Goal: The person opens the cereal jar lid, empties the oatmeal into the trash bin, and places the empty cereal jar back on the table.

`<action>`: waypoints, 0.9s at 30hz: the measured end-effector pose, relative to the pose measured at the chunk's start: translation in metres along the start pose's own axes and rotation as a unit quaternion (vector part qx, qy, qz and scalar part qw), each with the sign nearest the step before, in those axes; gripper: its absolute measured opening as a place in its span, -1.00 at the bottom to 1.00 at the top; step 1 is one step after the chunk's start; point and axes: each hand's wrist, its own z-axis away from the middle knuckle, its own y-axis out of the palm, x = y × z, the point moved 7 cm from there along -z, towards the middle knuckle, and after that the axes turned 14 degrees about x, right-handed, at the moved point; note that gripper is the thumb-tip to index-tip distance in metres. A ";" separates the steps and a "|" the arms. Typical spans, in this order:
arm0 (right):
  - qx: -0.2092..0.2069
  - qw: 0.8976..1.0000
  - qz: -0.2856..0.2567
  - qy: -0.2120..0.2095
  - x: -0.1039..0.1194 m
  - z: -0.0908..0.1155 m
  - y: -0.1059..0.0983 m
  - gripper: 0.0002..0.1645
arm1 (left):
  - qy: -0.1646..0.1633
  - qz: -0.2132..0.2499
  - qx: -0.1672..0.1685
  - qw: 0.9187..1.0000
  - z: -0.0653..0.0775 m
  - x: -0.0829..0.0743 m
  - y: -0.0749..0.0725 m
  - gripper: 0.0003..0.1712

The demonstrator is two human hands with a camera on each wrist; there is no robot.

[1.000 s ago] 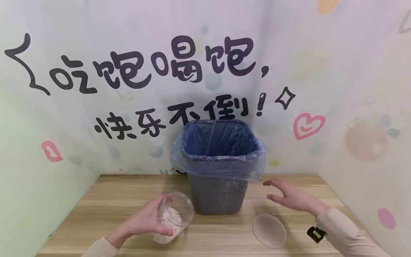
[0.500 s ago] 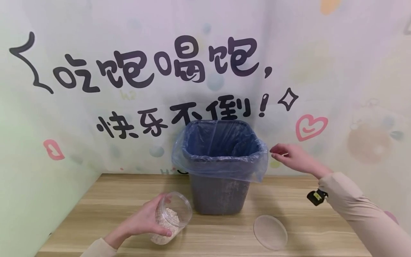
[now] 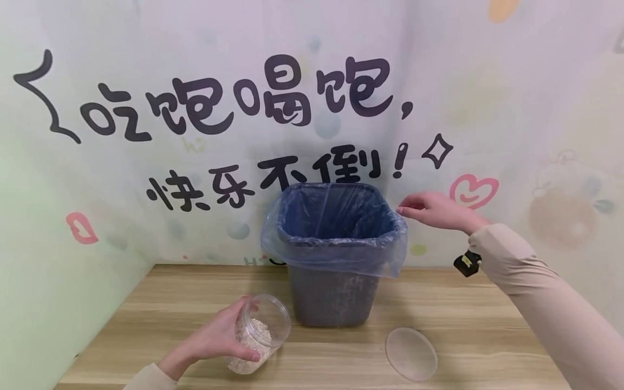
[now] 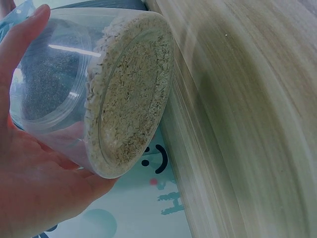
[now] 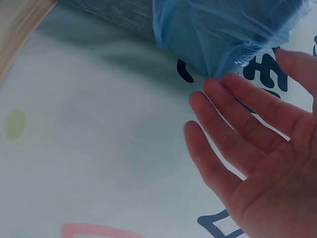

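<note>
My left hand [image 3: 216,338] grips a clear plastic jar [image 3: 258,336], tilted to the right, its open mouth toward the bin. Pale flakes that look like rolled oats [image 4: 131,94] fill its lower part; in the left wrist view they lie against the jar's base. At the bin's right rim is my right hand [image 3: 434,210], fingers nearly straight in the right wrist view, fingertips right at the edge of the blue bag [image 5: 213,44]. That bag lines a grey bin [image 3: 333,298] and folds down over its rim.
A round translucent lid [image 3: 411,353] lies on the wooden table [image 3: 195,287], right of the bin. Behind the bin stands a printed cloth backdrop [image 3: 146,54] with black lettering. A small black device [image 3: 468,263] hangs at the right wrist.
My right hand has risen from low beside the bin up to its right rim and moved in toward the bag. The left hand keeps the jar tilted in nearly the same place.
</note>
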 end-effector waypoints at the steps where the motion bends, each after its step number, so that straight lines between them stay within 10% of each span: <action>1: 0.008 1.000 0.002 0.001 0.001 -0.002 0.000 -0.66 | -0.001 -0.001 0.000 1.000 0.000 0.000 0.000 0.02; 27: 0.027 1.000 0.010 -0.009 0.013 -0.026 0.009 -0.72 | 0.004 0.009 0.016 1.000 0.001 0.001 0.005 0.06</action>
